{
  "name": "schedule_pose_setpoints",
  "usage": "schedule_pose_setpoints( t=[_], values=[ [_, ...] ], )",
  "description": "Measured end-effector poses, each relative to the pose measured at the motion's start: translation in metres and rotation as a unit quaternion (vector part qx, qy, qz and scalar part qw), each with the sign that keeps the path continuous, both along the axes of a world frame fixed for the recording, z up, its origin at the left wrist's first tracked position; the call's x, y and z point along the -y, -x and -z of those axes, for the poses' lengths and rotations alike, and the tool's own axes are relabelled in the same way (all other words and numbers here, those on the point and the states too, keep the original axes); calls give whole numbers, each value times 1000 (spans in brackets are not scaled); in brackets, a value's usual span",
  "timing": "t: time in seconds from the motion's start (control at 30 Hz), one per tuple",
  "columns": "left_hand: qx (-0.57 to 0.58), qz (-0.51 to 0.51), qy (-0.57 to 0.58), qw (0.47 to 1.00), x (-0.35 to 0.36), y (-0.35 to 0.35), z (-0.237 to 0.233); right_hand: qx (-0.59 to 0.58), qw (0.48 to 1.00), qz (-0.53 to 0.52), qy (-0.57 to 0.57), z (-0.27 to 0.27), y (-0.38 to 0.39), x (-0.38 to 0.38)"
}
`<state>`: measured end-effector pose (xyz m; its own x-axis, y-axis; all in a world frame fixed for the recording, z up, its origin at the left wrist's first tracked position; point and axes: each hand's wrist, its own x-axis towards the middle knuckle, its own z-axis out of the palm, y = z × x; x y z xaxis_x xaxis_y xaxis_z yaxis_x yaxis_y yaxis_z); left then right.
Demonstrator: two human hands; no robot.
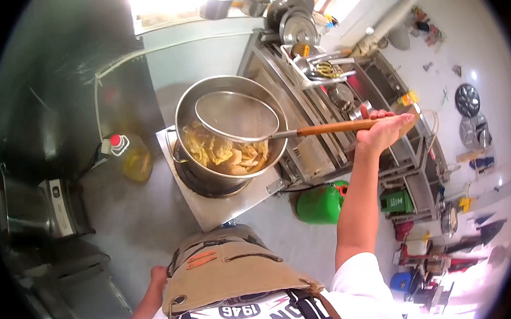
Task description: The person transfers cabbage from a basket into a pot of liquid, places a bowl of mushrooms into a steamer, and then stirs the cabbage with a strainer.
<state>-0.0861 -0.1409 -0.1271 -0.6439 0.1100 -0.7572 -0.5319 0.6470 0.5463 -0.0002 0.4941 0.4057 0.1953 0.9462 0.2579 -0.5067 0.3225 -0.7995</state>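
My right hand (384, 129) is closed around the long wooden handle of a skimmer (238, 114), with the thumb lying along the handle. The skimmer's wide round head is over the mouth of a large steel pot (227, 81), tilted and reaching partly inside it. Below the head, yellowish leafy vegetables and pale chunks (226, 152) fill part of the pot. Low at my left side, my left hand (159, 273) hangs beside the apron (221, 272), away from the pot. Its fingers are mostly hidden.
The pot stands on a low metal-topped stove (229, 209). On the floor are a red-capped oil jug (137, 161) and a green gas cylinder (319, 204). To the right, a steel counter holds a white basket of utensils (312, 83). Pot lids (298, 28) lean at the back.
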Motion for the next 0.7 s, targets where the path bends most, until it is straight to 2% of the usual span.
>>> schedule_pose_setpoints(
  t=[0.03, 0.1, 0.13, 0.17, 0.2, 0.27, 0.33, 0.37, 0.4, 0.43, 0.47, 0.53, 0.6, 0.63, 0.7],
  values=[
    [-15, 11, -4, 1000, 11, 4, 25, -22, 1000, -19, -8, 5, -5, 0],
    [-48, 104, 19, 993, 24, 18, 55, -74, 995, -60, -7, 6, -6, 19],
    [-65, 147, 29, 987, 27, 26, 59, -41, 990, -121, -61, 18, -10, 22],
    [-25, 122, 21, 992, 22, 34, 47, 14, 961, -235, -142, 23, -14, 28],
    [16, 95, 13, 995, 10, 40, 29, 69, 910, -346, -219, 25, -17, 35],
    [59, 61, 9, 996, -19, 47, -21, 150, 814, -505, -245, 18, -17, 51],
    [61, 52, 9, 997, -50, 55, -62, 197, 747, -594, -223, 19, -13, 47],
    [32, 98, 8, 995, -71, 57, -94, 248, 758, -563, -216, 18, -8, 52],
    [4, 143, 7, 990, -88, 58, -130, 197, 788, -549, -197, 32, -1, 51],
    [-23, 187, 5, 982, -98, 58, -146, 179, 825, -504, -186, 40, 2, 51],
    [-46, 212, 10, 976, -99, 57, -142, 159, 858, -457, -173, 47, 2, 52],
    [-91, 257, 21, 962, -96, 57, -115, 65, 914, -380, -128, 65, 1, 50],
    [-107, 259, 10, 960, -70, 56, -21, -1, 950, -306, -58, 69, -1, 54],
    [-115, 260, 4, 959, -57, 53, 8, -18, 962, -273, -10, 67, -5, 54],
    [-111, 250, 27, 962, -50, 48, 15, -63, 974, -205, 71, 55, -10, 57]
  ],
)
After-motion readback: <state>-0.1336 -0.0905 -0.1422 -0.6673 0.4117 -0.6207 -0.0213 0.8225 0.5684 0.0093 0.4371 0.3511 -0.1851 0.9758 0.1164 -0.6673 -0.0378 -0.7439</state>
